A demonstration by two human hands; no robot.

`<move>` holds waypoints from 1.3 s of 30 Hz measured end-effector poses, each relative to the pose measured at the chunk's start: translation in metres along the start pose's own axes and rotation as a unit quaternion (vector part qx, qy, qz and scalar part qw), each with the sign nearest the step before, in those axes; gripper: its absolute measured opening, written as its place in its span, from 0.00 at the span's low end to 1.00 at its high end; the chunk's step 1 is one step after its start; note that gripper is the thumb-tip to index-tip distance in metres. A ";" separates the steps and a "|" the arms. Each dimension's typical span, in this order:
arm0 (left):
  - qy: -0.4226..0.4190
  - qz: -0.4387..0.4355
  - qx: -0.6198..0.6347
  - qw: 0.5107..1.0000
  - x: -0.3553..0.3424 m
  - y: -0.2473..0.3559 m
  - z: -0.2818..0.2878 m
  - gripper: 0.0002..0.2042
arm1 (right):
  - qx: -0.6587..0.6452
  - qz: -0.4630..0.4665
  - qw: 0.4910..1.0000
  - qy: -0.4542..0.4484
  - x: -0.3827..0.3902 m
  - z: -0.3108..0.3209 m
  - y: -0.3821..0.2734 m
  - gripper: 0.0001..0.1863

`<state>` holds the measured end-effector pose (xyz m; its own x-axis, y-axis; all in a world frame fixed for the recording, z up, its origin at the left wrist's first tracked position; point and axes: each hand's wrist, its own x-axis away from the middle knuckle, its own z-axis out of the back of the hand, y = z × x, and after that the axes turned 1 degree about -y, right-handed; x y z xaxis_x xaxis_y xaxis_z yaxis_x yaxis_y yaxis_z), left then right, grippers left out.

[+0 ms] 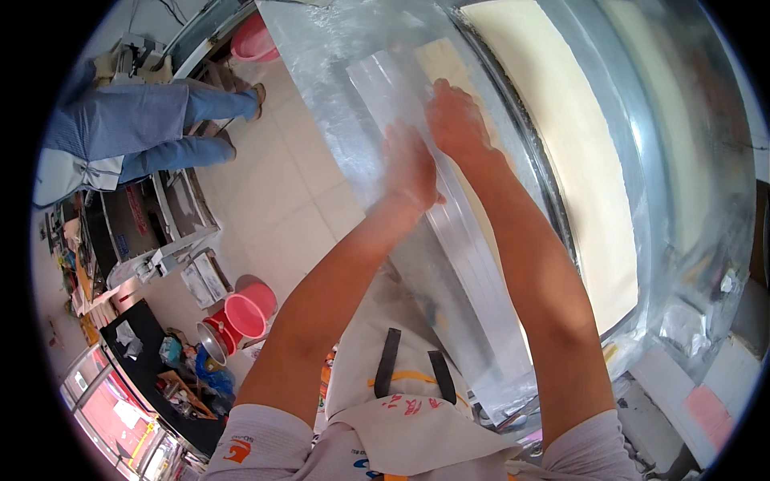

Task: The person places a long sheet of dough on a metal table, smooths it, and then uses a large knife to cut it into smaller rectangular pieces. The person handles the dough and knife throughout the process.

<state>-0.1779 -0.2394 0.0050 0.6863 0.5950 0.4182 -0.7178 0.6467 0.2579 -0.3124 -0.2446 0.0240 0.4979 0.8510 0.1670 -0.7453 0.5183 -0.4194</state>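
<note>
A long, pale translucent strip (467,255) lies lengthwise on the grey metal table (321,76). Along its right side shows a cream-coloured sheet (437,58), partly covered by the strip and my arm. My left hand (413,167) is over the strip, its fingers smeared by motion. Slightly farther and to the right, my right hand (457,120) is above the cream sheet near the strip's edge, with its fingers curled in. Whatever those fingers hold, if anything, is hidden.
Beyond a dark raised bar (521,108) to the right lies a large cream sheet (573,152). Pink buckets (250,309) stand on the tiled floor (277,184) at left. Another person (132,120) in an apron stands at upper left. White boxes (682,401) sit at lower right.
</note>
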 end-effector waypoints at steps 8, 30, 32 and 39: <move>-0.042 0.003 0.013 0.999 0.001 0.001 0.011 0.74 | -0.004 -0.012 1.000 0.006 0.011 0.002 0.007 0.13; 0.056 -0.024 0.154 0.986 0.008 -0.024 -0.020 0.72 | -0.011 -0.011 1.000 0.005 0.015 -0.003 0.003 0.12; 0.049 -0.023 0.159 0.986 0.010 -0.024 -0.018 0.72 | -0.011 -0.010 1.000 0.009 0.017 -0.004 0.003 0.12; 0.054 -0.024 0.166 0.984 0.010 -0.025 -0.020 0.71 | 0.005 -0.003 1.000 0.010 0.017 -0.004 0.002 0.12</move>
<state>-0.1511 -0.2401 -0.0143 0.7162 0.6261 0.3084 -0.6703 0.4940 0.5537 -0.3034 -0.2293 0.0227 0.5117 0.8456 0.1521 -0.7461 0.5251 -0.4095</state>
